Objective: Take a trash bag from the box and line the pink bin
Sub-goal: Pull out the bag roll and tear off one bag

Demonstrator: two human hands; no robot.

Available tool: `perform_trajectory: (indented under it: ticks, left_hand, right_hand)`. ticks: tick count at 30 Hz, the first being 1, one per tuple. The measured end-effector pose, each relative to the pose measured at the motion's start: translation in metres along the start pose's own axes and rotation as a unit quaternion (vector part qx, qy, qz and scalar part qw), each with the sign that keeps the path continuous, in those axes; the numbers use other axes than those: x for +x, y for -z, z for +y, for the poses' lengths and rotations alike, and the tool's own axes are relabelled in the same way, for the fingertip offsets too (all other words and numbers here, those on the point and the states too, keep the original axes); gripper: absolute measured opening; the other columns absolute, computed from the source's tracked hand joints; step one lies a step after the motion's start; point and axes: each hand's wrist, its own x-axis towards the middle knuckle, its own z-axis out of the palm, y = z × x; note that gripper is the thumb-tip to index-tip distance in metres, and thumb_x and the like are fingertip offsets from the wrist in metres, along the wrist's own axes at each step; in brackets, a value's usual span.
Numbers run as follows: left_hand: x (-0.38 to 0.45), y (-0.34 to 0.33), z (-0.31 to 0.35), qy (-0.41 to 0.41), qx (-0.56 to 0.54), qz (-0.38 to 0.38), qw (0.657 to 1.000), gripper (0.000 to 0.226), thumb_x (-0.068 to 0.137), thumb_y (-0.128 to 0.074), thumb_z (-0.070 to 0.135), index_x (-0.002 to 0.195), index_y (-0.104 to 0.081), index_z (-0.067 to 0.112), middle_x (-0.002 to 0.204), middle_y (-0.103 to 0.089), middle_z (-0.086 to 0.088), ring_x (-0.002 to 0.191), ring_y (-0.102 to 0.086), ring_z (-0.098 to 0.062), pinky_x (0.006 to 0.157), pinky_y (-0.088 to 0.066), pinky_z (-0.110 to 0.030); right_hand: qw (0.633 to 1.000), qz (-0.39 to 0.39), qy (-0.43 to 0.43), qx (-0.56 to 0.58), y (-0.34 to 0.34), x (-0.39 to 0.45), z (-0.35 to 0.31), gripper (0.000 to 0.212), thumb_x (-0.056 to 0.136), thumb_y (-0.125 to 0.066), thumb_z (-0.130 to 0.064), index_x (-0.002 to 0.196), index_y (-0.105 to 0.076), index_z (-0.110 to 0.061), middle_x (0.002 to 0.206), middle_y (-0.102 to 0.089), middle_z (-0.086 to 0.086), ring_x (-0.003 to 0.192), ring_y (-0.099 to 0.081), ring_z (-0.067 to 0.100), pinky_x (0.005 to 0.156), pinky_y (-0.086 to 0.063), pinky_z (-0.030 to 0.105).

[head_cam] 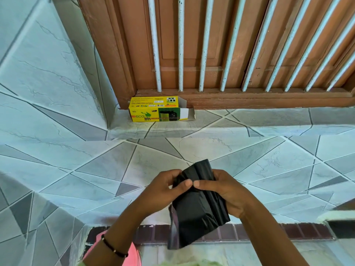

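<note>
A folded black trash bag [197, 208] hangs in front of me, held by both hands at its upper part. My left hand [163, 191] pinches its left edge with thumb and fingers. My right hand [224, 189] grips its right edge, the two thumbs almost touching. The yellow and green trash bag box [153, 112] lies on the tiled ledge at the foot of the window, its right end flap open. A pink rim of the bin [132, 254] shows at the bottom edge, mostly hidden behind my left forearm.
A brown wooden window frame with pale metal bars [226, 50] rises behind the box. Grey-white tiled wall and ledge [76, 160] fill the view. A dark brick-coloured strip [269, 231] runs along the lower part.
</note>
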Motion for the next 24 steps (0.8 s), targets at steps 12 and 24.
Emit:
perform_trajectory:
  ticks: [12,24]
  left_hand:
    - [-0.006,0.038,0.012,0.026,0.075,0.053,0.995,0.019,0.088,-0.058,0.031,0.075,-0.069,0.021,0.069,-0.069,0.006,0.066,-0.064,-0.005,0.066,-0.049,-0.017]
    - [-0.020,0.083,0.004,0.066,0.159,0.034,0.984,0.014,0.085,-0.059,0.034,0.075,-0.068,0.037,0.074,-0.068,0.020,0.070,-0.061,0.005,0.066,-0.042,-0.008]
  right_hand:
    - [0.979,0.042,-0.094,0.177,0.022,-0.006,0.017,0.027,0.069,-0.071,-0.020,0.093,-0.074,-0.008,0.093,-0.071,0.014,0.081,-0.066,0.028,0.081,-0.053,0.036]
    - [0.988,0.049,-0.075,0.126,0.046,-0.012,0.016,0.066,0.054,-0.080,-0.028,0.111,-0.066,0.002,0.117,-0.065,0.024,0.101,-0.065,0.035,0.093,-0.050,0.047]
